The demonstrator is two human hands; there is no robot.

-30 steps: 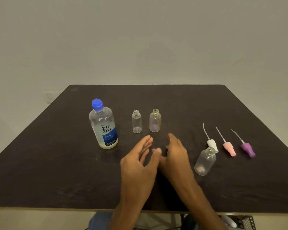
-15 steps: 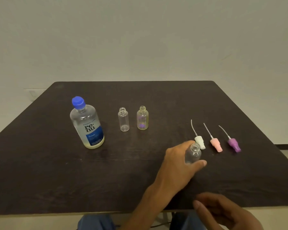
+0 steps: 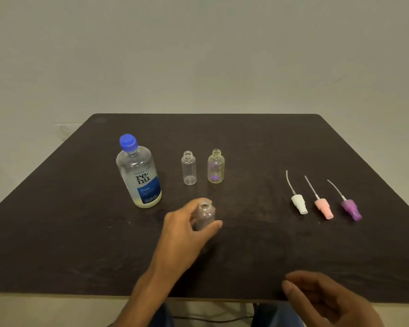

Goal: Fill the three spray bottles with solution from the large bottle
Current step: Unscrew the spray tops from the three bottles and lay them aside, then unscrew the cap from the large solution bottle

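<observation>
The large solution bottle point(image 3: 138, 173), with a blue cap and blue label, stands left of centre on the dark table point(image 3: 269, 256). Two small open spray bottles stand to its right: a clear one point(image 3: 189, 168) and a yellowish one point(image 3: 215, 167) with purple inside. My left hand point(image 3: 182, 230) grips the third small open bottle point(image 3: 204, 210) upright, in front of those two and just right of the large bottle. My right hand point(image 3: 328, 300) hovers at the table's front edge, fingers loosely curled, holding nothing.
Three spray heads with dip tubes lie in a row at the right: white point(image 3: 299, 204), pink point(image 3: 324, 207) and purple point(image 3: 350, 208). A plain wall stands behind the table. The table's front edge runs just under my right hand.
My left hand took hold of the third small bottle beside the white spray head and carried it left, to in front of the other two. My right hand drew back to the front edge.
</observation>
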